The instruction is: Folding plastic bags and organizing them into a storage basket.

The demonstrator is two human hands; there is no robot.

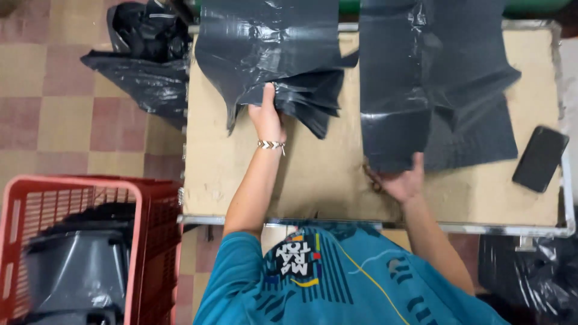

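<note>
Two hands (267,117) (402,180) grip black sheets (391,138).

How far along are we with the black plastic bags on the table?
Already done, it seems: a red crate beside the table holds dark folded plastic. In hand: the left hand grips a fanned bundle of black bags, and the right hand holds the lower edge of a flat black bag stack. Left: both piles are still on the table, and more black plastic lies on the floor.
</note>
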